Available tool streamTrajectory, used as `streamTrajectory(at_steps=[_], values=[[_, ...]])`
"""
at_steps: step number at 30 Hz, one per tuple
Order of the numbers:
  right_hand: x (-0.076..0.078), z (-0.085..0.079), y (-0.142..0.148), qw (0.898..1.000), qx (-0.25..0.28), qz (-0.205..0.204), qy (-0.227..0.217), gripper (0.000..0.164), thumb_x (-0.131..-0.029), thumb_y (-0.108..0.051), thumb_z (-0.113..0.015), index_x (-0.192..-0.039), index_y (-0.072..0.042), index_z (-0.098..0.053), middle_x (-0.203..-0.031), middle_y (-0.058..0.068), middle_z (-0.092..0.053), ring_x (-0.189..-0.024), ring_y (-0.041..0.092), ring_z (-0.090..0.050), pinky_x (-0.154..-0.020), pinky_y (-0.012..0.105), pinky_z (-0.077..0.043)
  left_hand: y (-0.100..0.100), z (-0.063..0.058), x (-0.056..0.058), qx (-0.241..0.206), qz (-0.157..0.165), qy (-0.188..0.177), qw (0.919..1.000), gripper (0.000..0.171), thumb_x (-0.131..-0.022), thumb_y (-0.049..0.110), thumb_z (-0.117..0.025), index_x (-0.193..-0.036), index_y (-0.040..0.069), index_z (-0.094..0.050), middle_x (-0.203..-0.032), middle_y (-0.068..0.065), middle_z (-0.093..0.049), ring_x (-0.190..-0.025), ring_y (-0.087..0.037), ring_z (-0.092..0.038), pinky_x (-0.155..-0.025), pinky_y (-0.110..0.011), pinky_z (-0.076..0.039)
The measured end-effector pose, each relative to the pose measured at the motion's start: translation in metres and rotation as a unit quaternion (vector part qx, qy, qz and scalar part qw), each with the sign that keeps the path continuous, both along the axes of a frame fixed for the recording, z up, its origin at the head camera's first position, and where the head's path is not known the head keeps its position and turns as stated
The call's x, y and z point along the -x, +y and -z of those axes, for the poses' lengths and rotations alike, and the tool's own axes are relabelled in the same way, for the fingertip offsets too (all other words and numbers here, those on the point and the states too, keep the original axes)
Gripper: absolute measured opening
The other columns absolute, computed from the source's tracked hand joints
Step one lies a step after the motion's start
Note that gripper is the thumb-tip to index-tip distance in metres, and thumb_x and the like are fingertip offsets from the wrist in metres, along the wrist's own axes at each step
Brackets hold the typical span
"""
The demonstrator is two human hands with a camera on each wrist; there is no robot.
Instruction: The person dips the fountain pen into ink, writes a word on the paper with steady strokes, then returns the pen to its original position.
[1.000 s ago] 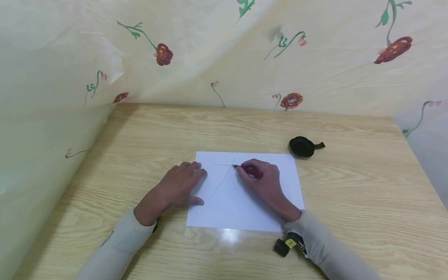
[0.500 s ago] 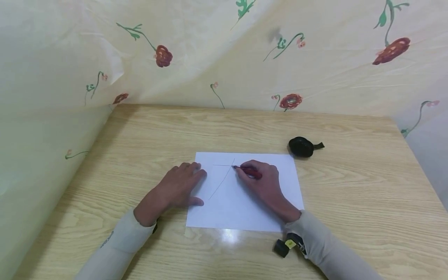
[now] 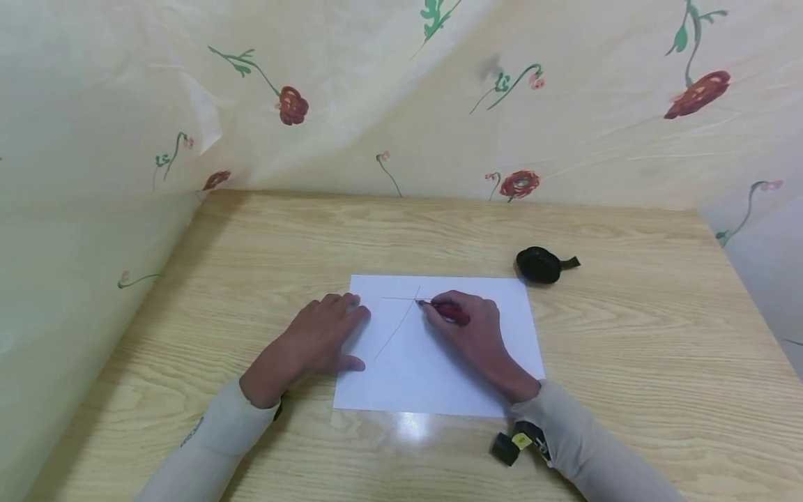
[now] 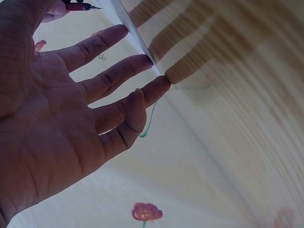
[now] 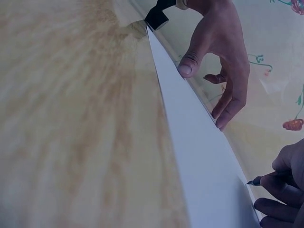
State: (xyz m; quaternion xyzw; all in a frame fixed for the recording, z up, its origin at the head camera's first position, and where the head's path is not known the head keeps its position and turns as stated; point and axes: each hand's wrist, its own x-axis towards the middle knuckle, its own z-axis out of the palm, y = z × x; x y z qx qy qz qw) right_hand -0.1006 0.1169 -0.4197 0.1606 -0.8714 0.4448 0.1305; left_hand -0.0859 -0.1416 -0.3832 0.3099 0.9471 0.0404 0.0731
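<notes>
A white sheet of paper (image 3: 433, 376) lies on the wooden table, bearing a long slanted pencil-thin line crossed near its top by a horizontal one. My right hand (image 3: 473, 328) pinches a red pen (image 3: 454, 314) with a dark tip, which is at the paper near the crossing. In the right wrist view, the pen tip (image 5: 254, 182) sits close to the sheet. Spread over the sheet's left edge, my left hand (image 3: 320, 335) touches it with extended fingers. The left wrist view shows those fingertips (image 4: 152, 90) at the paper, with the palm raised.
A small black pan-shaped object (image 3: 539, 265) with a short handle lies beyond the sheet's upper right corner. Flower-patterned cloth (image 3: 351, 90) hangs behind and along the left of the wooden table (image 3: 640, 335). A black wrist camera (image 3: 505, 448) protrudes from the right wrist.
The head view has shifted slightly. Both hands keep nearly the same places, the pen still gripped. The horizontal line now shows a little to the right of the crossing, past the pen tip.
</notes>
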Motion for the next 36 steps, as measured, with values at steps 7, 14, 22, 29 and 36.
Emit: streamTrajectory(at_steps=[7, 14, 22, 29, 36], values=[[-0.001, 0.000, 0.001, 1.000, 0.001, 0.002, 0.007, 0.010, -0.078, -0.019, -0.076, -0.086, -0.013, -0.073, -0.081, -0.006, -0.071, -0.075, 0.002, -0.066, -0.069, 0.020, -0.050, 0.000, -0.001, 0.001, 0.003, -0.002, -0.006, 1.0000, 0.070, -0.070, 0.050, -0.076, -0.124, 0.014, -0.050, -0.131, -0.013, -0.046, -0.119, -0.035, -0.044, -0.087, -0.048, -0.042], [-0.003, 0.002, 0.003, 1.000, -0.006, 0.002, 0.015, 0.010, -0.077, -0.018, -0.077, -0.085, -0.013, -0.073, -0.080, -0.005, -0.071, -0.074, 0.003, -0.067, -0.069, 0.021, -0.050, 0.001, 0.002, 0.000, 0.003, -0.009, -0.014, 0.9999, 0.072, -0.070, 0.051, -0.076, -0.125, 0.014, -0.050, -0.132, -0.012, -0.046, -0.120, -0.034, -0.043, -0.088, -0.048, -0.042], [-0.007, 0.002, 0.008, 0.999, -0.015, 0.002, 0.040, 0.010, -0.077, -0.019, -0.077, -0.085, -0.014, -0.073, -0.078, -0.006, -0.071, -0.073, 0.002, -0.066, -0.068, 0.023, -0.049, 0.001, 0.001, 0.000, 0.002, 0.001, 0.004, 1.0000, 0.070, -0.070, 0.051, -0.076, -0.124, 0.013, -0.049, -0.131, -0.013, -0.046, -0.119, -0.034, -0.044, -0.087, -0.048, -0.042], [-0.012, 0.004, 0.010, 0.998, -0.017, -0.002, 0.053, 0.011, -0.076, -0.017, -0.078, -0.085, -0.013, -0.073, -0.080, -0.006, -0.071, -0.075, 0.005, -0.066, -0.069, 0.024, -0.049, 0.000, 0.002, 0.000, 0.000, -0.005, -0.005, 1.0000, 0.071, -0.070, 0.050, -0.076, -0.125, 0.014, -0.049, -0.132, -0.013, -0.045, -0.120, -0.035, -0.043, -0.088, -0.048, -0.041], [-0.016, 0.007, 0.011, 0.998, -0.010, -0.004, 0.063, 0.011, -0.075, -0.015, -0.078, -0.084, -0.012, -0.073, -0.079, -0.006, -0.071, -0.073, 0.005, -0.065, -0.069, 0.020, -0.048, 0.000, 0.003, 0.000, 0.006, -0.007, -0.008, 0.9999, 0.072, -0.071, 0.051, -0.076, -0.126, 0.014, -0.049, -0.133, -0.013, -0.045, -0.121, -0.034, -0.043, -0.089, -0.049, -0.041]])
